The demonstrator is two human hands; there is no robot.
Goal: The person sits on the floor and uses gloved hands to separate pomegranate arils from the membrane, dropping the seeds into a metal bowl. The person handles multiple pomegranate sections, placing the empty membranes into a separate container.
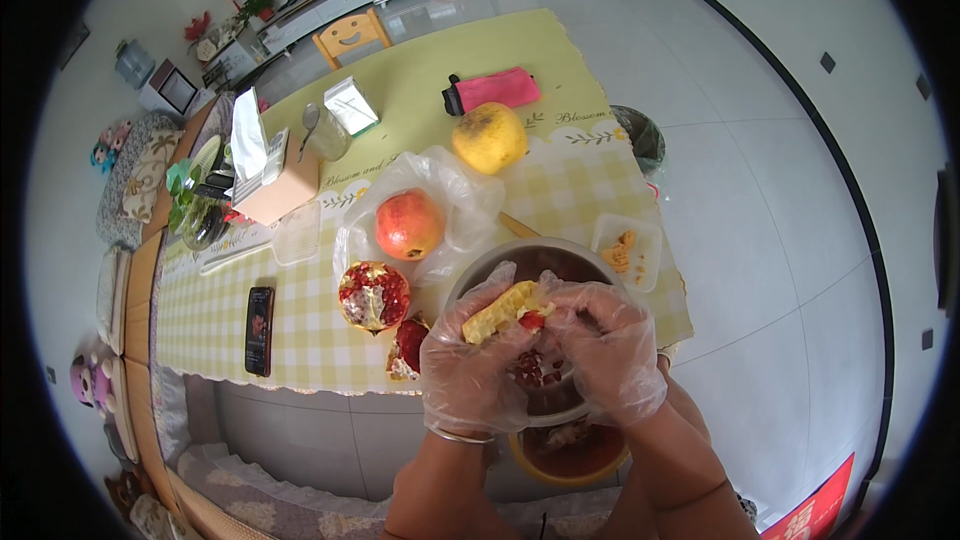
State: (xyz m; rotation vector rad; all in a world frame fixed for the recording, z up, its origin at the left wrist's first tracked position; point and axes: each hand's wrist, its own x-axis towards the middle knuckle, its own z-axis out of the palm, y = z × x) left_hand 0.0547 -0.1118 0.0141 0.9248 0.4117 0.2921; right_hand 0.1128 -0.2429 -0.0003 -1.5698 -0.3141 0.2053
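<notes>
Both hands wear clear plastic gloves and meet over a metal bowl [480,264]. My left hand [476,360] grips a piece of pomegranate rind with pale yellow membrane [501,311]. My right hand [600,341] has its fingers closed at the other end of that piece, where some red arils [532,320] show. Loose dark red arils [536,369] lie in the bowl below. Left of the bowl are a pomegranate chunk [409,349], a cut pomegranate [374,296] with its arils exposed, and a whole pomegranate [410,224] on a clear plastic bag [471,199].
A yellow fruit [490,138] and a pink pouch [499,90] lie farther back. Right of the bowl is a plastic tray with crumbs [652,240]. A phone [259,331], tissue box [289,184] and glass jar [330,139] stand or lie leftward. Below the table edge is a yellow-rimmed basin [570,480].
</notes>
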